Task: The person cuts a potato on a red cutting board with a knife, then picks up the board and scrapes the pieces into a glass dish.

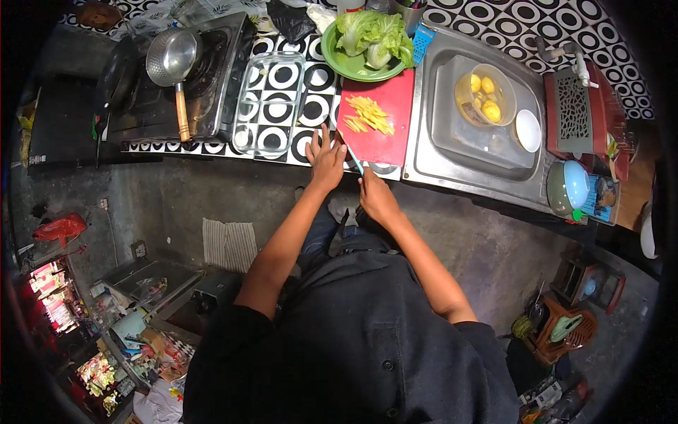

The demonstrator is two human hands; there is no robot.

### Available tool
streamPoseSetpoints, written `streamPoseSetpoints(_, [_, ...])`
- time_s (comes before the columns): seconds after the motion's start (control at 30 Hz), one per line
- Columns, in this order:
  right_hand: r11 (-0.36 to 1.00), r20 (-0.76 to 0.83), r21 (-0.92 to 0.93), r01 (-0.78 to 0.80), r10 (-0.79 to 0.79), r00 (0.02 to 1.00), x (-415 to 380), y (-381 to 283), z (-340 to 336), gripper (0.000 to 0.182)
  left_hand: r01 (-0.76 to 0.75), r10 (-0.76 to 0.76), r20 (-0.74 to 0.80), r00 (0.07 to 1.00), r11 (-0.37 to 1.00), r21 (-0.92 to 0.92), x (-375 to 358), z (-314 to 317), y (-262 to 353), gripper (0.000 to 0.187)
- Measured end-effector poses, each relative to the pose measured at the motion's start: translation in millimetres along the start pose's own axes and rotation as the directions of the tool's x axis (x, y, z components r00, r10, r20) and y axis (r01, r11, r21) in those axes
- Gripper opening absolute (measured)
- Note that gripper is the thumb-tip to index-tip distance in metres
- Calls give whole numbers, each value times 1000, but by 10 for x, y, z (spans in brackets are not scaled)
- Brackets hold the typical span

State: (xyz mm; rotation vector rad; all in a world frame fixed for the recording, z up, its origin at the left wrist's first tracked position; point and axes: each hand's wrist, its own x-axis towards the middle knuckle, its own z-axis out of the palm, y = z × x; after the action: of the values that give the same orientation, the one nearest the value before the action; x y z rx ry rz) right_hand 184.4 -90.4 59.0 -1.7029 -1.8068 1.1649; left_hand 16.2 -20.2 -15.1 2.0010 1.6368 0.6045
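Observation:
My right hand (pixel 379 198) is wrapped around the light blue handle of a knife (pixel 354 157), whose blade points up and left toward the near left corner of a red cutting board (pixel 385 146). Close to the blade, my left hand (pixel 326 161) has its fingers apart, over the patterned counter beside the board. A pile of thin yellow strips (pixel 369 115) lies on the board. Behind it a green bowl (pixel 348 67) holds leafy lettuce (pixel 378 37). Left of my left hand stands a rectangular clear glass dish (pixel 267 145).
At right, a steel sink (pixel 417 152) contains a tub (pixel 462 99) of peeled yellow pieces in liquid and a white bowl (pixel 527 131). Beyond the glass dish, a strainer with a wooden handle (pixel 181 113) rests on the gas stove (pixel 222 85). A dish rack (pixel 575 116) stands right of the sink.

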Motion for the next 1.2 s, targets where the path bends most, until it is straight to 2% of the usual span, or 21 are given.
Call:
streamPoseSetpoints(0.03, [999, 23, 2, -38, 38, 999, 6, -37, -26, 25, 1, -1, 7, 1000, 1000, -5, 1, -8, -2, 56])
streamPoseSetpoints(0.13, [1000, 1, -1, -20, 20, 1000, 26, 10, -19, 21, -2, 2, 11, 1000, 1000, -21, 10, -24, -2, 56])
streamPoseSetpoints(0.3, [999, 9, -11, -47, 47, 999, 53, 20, 6, 25, -16, 15, -20, 1000, 999, -37, 14, -6, -7, 57])
streamPoseSetpoints(0.8, [990, 58, -21, -142, 143, 988, 120, -117, -42, 28, 20, -14, 63, 998, 996, -85, 52, -126, 20, 60])
streamPoseSetpoints(1.2, [988, 39, -53, -147, 149, 988, 120, -6, 89, 25, 8, -5, 105, 994, 1000, -26, 54, -158, -10, 62])
